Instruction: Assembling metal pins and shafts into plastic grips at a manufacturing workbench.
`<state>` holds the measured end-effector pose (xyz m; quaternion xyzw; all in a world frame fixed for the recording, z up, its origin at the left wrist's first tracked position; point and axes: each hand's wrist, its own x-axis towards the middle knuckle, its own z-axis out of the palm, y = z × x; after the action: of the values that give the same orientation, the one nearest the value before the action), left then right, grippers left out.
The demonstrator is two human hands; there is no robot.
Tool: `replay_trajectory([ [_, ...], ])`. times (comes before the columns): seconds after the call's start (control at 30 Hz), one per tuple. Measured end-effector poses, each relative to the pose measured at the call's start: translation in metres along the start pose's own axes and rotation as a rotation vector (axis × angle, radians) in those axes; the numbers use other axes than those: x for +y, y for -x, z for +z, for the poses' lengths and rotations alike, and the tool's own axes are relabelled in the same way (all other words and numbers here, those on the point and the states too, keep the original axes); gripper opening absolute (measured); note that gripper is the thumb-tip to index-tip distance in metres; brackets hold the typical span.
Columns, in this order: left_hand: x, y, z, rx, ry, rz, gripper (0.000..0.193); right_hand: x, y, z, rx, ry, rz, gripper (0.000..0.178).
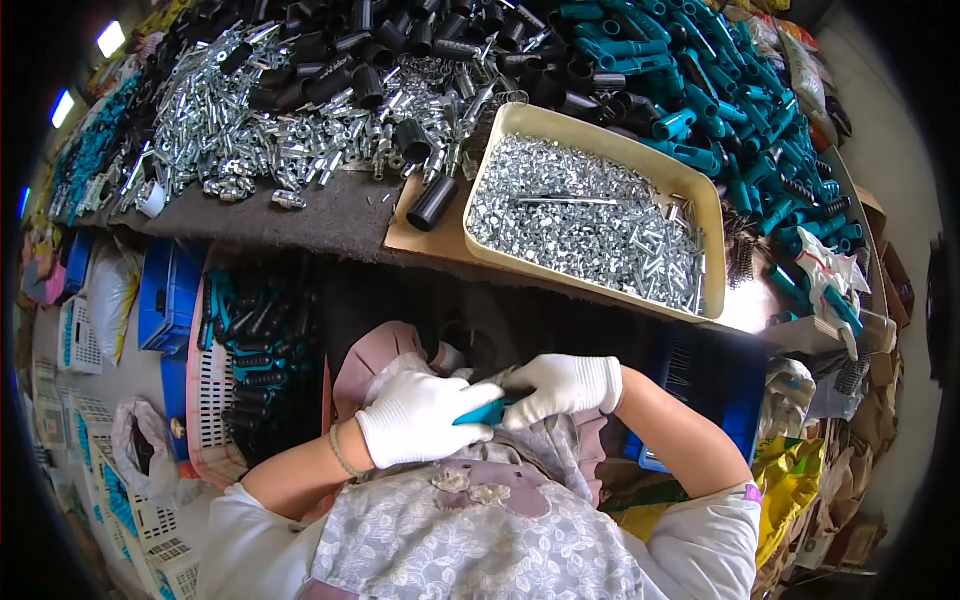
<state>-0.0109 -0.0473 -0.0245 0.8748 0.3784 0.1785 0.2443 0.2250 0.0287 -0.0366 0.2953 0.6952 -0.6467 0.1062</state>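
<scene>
Both hands wear white knitted gloves and meet over my lap, in front of the flowered apron [430, 540]. Between them is a teal plastic handle [484, 413], mostly covered by the gloves. My left hand [415, 415] closes round its left end, with the fingers reaching over the top. On the other side my right hand [565, 388] grips the right end with bent fingers. Any small part held along with the handle is hidden by the fingertips.
Ahead, a cream tray [712, 250] holds small metal pieces and tweezers [568, 200]. Behind it lie black tubes [432, 203], shiny metal parts [225, 110] and teal handles [640, 50]. A pink basket [215, 405] with teal-and-black handles stands left; a blue crate [735, 400] right.
</scene>
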Motion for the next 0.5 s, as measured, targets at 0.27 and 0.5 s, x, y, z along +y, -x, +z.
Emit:
replay_trajectory([
  [0.27, 0.004, 0.008, -0.003, -0.013, -0.021, 0.014, 0.038, -0.016, 0.011, 0.029, 0.158, 0.126, -0.069, 0.045],
  [0.5, 0.002, -0.01, -0.017, -0.01, -0.042, 0.056, 0.039, -0.03, 0.022, 0.033, 0.506, 0.257, -0.09, 0.043],
])
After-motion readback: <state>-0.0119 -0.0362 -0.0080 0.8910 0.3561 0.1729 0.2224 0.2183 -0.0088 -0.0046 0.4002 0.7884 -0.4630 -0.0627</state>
